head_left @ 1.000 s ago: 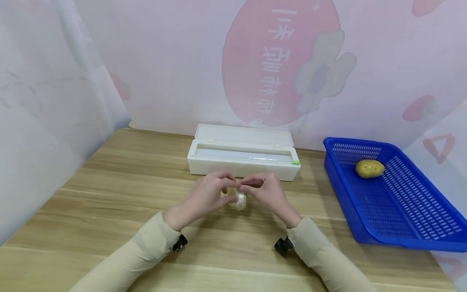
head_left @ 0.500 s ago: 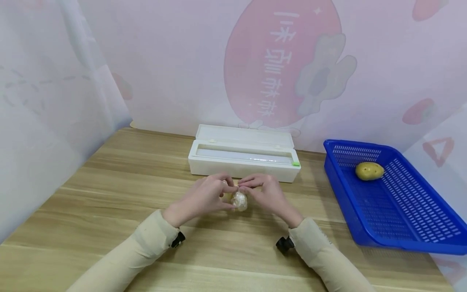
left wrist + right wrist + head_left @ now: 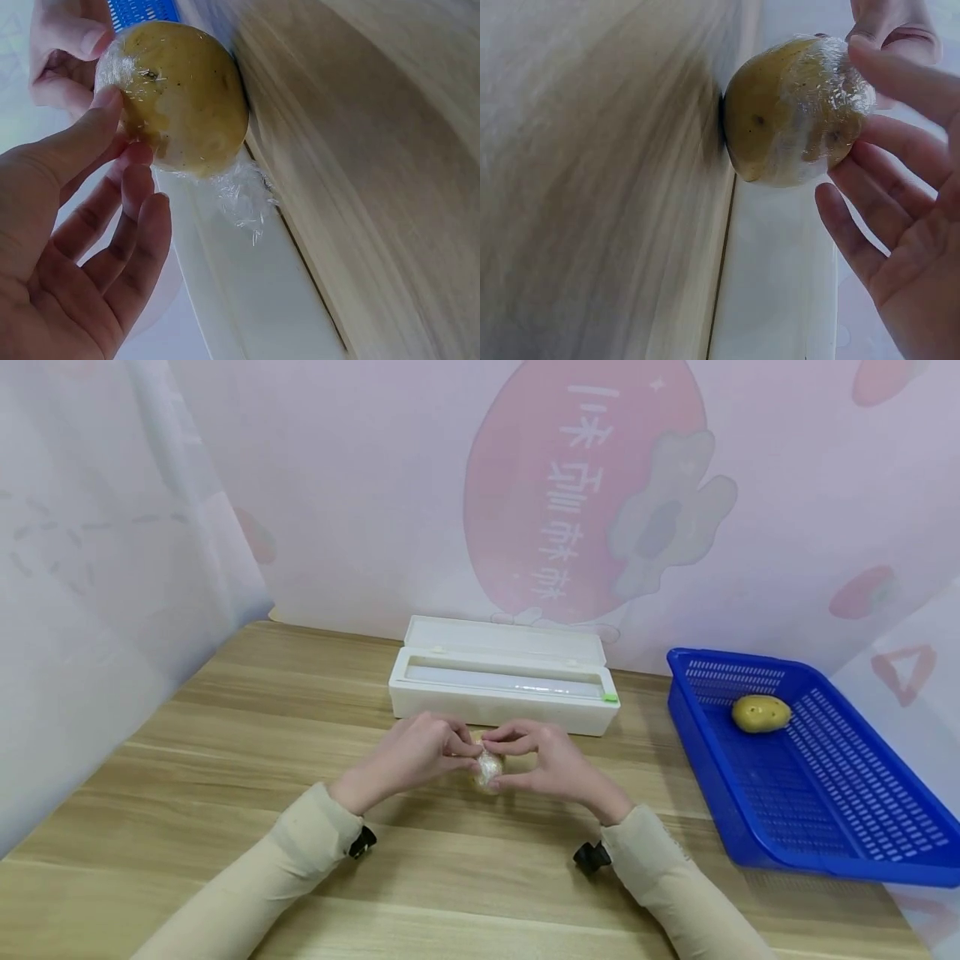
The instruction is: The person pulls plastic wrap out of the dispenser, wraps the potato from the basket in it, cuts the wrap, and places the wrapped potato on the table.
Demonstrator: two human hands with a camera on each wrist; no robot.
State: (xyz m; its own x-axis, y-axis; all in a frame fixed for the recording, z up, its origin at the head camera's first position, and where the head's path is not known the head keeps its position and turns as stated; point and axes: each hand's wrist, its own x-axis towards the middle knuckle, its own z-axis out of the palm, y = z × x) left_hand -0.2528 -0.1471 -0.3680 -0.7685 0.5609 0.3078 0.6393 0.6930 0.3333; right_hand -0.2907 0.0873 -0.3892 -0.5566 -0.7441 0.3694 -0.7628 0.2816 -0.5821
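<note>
A potato (image 3: 487,770) wrapped in clear cling film rests on the table in front of the white box. Its film is bunched and shiny on the upper side, and a loose crumpled end of film (image 3: 244,199) sticks out in the left wrist view. My left hand (image 3: 416,756) pinches the film-covered potato at its upper left, thumb and index finger close together. My right hand (image 3: 551,764) holds it from the right, with the thumb low on the near side and fingers at the top. In the right wrist view, the remaining right-hand fingers (image 3: 870,202) spread loosely beside the potato.
Behind the hands stands a white cling film box (image 3: 502,703), lid raised, with a film roll (image 3: 502,681) inside and a green slider at its right end. A blue basket (image 3: 731,802) at the right holds another potato (image 3: 761,714). A printed cloth hangs behind.
My right thumb has moved down from the top of the potato to its near side. My left thumb has shifted up from the near side toward the top.
</note>
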